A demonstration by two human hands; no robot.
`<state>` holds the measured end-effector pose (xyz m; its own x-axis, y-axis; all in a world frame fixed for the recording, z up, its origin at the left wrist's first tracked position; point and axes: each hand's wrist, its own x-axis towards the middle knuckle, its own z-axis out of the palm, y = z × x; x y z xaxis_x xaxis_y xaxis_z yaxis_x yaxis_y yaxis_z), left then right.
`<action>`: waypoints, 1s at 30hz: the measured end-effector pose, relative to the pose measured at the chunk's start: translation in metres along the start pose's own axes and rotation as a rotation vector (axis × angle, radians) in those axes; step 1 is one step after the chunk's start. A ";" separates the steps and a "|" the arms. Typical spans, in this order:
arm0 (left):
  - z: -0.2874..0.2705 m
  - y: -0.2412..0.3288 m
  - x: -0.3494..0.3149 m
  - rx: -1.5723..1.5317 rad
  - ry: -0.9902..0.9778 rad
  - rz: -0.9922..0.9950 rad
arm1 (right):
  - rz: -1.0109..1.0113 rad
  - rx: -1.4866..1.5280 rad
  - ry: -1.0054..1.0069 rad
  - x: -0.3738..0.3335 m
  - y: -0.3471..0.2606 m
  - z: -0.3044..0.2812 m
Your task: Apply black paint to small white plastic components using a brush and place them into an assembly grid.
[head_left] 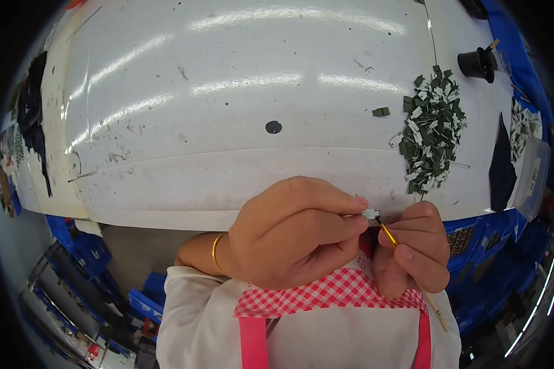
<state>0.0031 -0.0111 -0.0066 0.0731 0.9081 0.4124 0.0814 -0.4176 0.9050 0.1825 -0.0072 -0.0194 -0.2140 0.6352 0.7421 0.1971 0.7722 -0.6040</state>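
Close to the table's front edge, my left hand (298, 230) pinches a small white piece (370, 214) between thumb and forefinger. My right hand (415, 249) is closed around a thin paintbrush (389, 235) with a gold ferrule and a pale wooden handle. The brush's dark tip meets the white piece or lies right beside it. Beyond my right hand spreads a pile of small dark green and white pieces (434, 132). One green piece (381, 112) lies apart, left of the pile.
A black cup (476, 64) stands at the back right. Near the right edge are a dark cloth (502, 166) and a clear plastic tub (532, 178) by more white pieces. A dark round spot (274, 127) marks the white table (184, 166). Blue bins (148, 298) sit below at the left.
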 end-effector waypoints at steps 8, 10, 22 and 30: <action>0.001 -0.001 -0.001 0.001 0.009 0.006 | -0.002 0.008 0.007 0.000 0.000 0.001; 0.001 -0.001 -0.001 -0.002 0.010 0.007 | 0.000 0.007 0.002 0.000 0.000 0.000; 0.002 0.002 0.002 -0.030 0.044 -0.056 | 0.036 0.036 0.082 -0.002 -0.001 0.000; -0.003 0.012 0.006 -0.097 0.027 -0.189 | 0.021 0.030 0.059 -0.001 -0.002 0.000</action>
<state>0.0014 -0.0101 0.0069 0.0390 0.9711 0.2354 -0.0049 -0.2354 0.9719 0.1827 -0.0095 -0.0189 -0.1536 0.6498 0.7444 0.1720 0.7595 -0.6274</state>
